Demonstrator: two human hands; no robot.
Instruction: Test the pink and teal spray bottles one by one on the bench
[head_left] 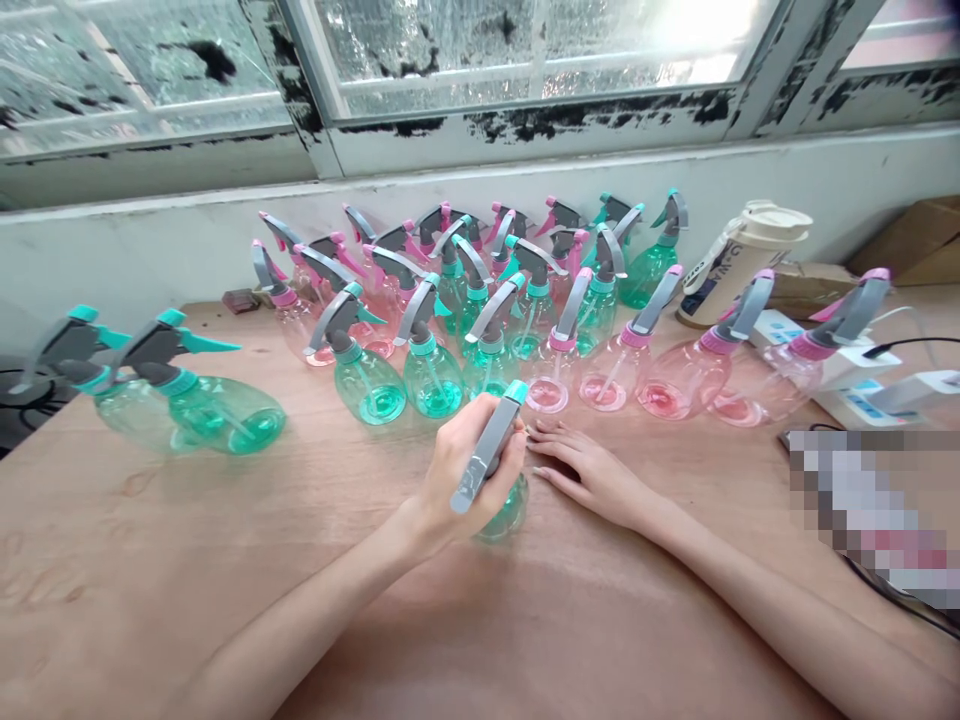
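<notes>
Forearms (pixel 315 610) are stretching over a wooden table (pixel 487 640) | beyond both hands, pink and green spray bottles (pixel 439 385) are crowding below a window (pixel 540 50) | left hand (pixel 465 465) is closing round a green bottle's (pixel 510 512) upper part | just beside, right hand (pixel 589 470) is lying palm-down, fingers loosely spread

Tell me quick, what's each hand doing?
Left hand: closed around a green see-through plastic spray bottle.
Right hand: open, empty, resting on the brown wooden table.

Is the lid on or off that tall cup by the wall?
On: the cream lid sits right over the top of the tall cup, covering its mouth.
</notes>
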